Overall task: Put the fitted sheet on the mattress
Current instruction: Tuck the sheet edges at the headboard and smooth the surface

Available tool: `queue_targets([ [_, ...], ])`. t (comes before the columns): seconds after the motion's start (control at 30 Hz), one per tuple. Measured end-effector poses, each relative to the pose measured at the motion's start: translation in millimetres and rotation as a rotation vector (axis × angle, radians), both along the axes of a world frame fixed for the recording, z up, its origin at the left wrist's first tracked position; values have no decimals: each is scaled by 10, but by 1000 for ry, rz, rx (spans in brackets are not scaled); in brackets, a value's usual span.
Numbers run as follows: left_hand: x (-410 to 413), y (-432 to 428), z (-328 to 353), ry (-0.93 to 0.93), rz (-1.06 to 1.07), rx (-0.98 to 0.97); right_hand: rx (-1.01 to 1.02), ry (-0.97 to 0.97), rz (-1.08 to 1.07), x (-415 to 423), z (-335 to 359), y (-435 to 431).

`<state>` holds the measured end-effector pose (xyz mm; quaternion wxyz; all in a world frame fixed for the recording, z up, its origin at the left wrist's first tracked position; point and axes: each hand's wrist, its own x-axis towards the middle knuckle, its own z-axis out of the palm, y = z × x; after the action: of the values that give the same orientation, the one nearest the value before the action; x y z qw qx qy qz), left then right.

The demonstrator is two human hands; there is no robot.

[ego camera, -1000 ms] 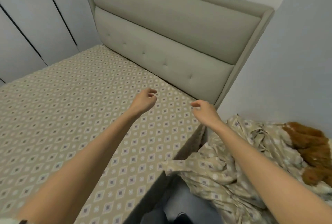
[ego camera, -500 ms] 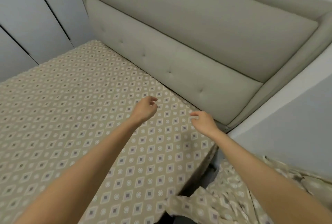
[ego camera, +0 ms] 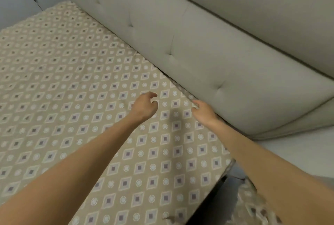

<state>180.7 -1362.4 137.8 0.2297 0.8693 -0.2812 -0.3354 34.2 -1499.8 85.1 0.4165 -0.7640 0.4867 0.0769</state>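
Both bare forearms reach from 6 o'clock toward 12, the left one running up from the 7 o'clock corner, the right from 4 o'clock. The left hand (ego camera: 144,106) hangs over the middle of the bed with its wrist dropped, its fingers loosely curled and the thumb a little apart from them; it holds nothing. The right hand (ego camera: 203,112) lies lower and flatter, just at 3 o'clock of the left. Its fingers (ego camera: 194,105) are lightly bent and close together, and their tips are at the cloth's edge (blur hides whether they touch it).

The fitted sheet (ego camera: 75,87) lies flat and nearly creaseless over the top of the bed, filling the view from 9 o'clock to 6. It is tan woven cloth printed with rows of pale diamonds and small rings, and the mattress under it is hidden. The headboard (ego camera: 216,58) is padded grey-beige fabric, tufted with shallow dimples and split by a dark seam, and runs from 11 o'clock to 3.

The sheet's far edge meets the headboard with no visible gap. At 5 o'clock the sheet's corner ends above the dark bed side (ego camera: 206,205), next to a narrow strip of room where a crumpled cloth (ego camera: 253,206) in the same print lies, blurred. A pale wall (ego camera: 298,152) closes the 4 o'clock side.
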Motion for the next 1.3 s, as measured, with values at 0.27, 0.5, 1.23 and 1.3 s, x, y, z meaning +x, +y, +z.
queue_targets([
  [0.27,311,-380,-1306,-42,-117,72,20,41,-51,326,-1298,-561],
  [0.5,480,-544,-1881,-76,-162,51,-99,75,-50,487,-1927,-724],
  [1.23,466,-752,-2074,-82,-190,38,13,-303,-346,480,-2169,-669],
  [1.3,459,-764,-2075,-84,-203,36,-68,-253,-281,478,-2216,-687],
])
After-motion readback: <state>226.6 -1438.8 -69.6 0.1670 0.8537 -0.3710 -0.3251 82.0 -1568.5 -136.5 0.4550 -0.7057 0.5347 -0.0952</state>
